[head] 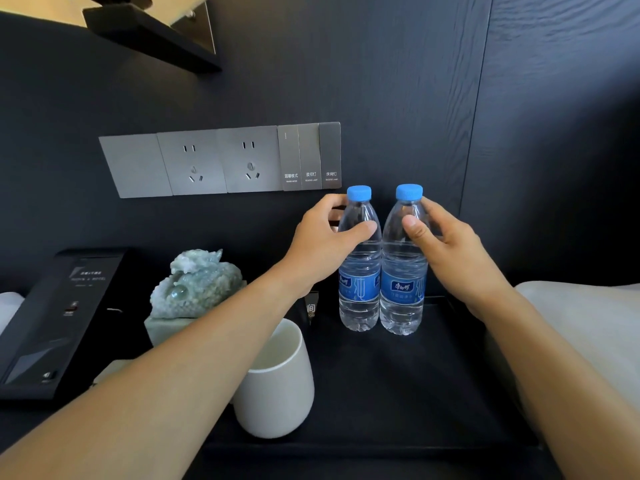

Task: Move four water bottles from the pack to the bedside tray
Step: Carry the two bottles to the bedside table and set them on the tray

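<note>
Two water bottles upright on black bedside tray (398,386), side by side at the back, touching or nearly so. Left bottle (359,271) & right bottle (403,271) both clear w/ blue caps, blue labels; label text too small to read properly.

Left hand (322,244) wrapped around upper shoulder of left bottle, thumb in front, fingers curled behind, seen partly thru the plastic. Right hand (446,244) grips right bottle same way at the neck/shoulder, thumb in front, fingers round the far side. Both hands closed on their bottles; bottle bases look to be resting on the tray, can't confirm pressure.

White cup (277,386) at tray's left-front, partly covered by left forearm. Behind it a pale green carved stone ornament (195,285), base partly hidden by the arm. Small dark card w/ a white character (311,310) between ornament and left bottle, mostly blocked. Black phone/control unit (59,317) far left, cut off by frame edge. Grey socket & switch panel (221,161) on dark wall above. White bedding (588,323) at right, cropped. Tray's right edge hidden under right forearm. Bottle pack not in view.
</note>
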A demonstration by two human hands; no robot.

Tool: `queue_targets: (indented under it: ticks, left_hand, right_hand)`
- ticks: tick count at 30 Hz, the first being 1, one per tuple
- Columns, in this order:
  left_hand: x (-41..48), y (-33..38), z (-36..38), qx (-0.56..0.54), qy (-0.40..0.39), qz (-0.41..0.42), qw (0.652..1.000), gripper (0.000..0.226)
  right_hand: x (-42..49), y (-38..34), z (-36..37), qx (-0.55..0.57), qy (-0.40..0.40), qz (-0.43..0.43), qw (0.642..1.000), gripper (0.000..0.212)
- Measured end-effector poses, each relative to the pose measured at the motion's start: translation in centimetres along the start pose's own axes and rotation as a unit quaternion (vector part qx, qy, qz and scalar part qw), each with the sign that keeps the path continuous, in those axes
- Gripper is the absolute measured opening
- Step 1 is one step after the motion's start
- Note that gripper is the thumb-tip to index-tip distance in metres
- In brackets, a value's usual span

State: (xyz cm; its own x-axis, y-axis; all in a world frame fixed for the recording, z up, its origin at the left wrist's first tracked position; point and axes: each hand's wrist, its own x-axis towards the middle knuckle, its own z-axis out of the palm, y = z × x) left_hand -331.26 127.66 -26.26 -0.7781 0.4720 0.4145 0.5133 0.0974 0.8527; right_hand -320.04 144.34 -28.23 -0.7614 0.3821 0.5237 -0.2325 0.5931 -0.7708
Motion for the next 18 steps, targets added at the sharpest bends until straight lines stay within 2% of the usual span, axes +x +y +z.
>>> queue_targets:
  ticks: [4, 12, 18]
  left_hand:
    - [-0.01, 0.15, 0.05, 0.031, 0.013, 0.009, 0.999, 0.055]
    - [-0.1, 0.08, -0.16, 0.041, -0.001, 0.004, 0.999, 0.062]
    - [0.03, 0.2, -0.53, 0.04, -0.017, 0.0, 0.999, 0.059]
  right_hand:
    - [-0.05, -0.05, 0.33, -0.012, 0.011, -0.009, 1.0, 0.031]
    - [-0.07, -0.35, 0.72, -0.051, 0.073, -0.005, 0.996, 0.051]
    - [-0.24, -0.51, 0.99, -0.069, 0.094, -0.002, 0.993, 0.055]
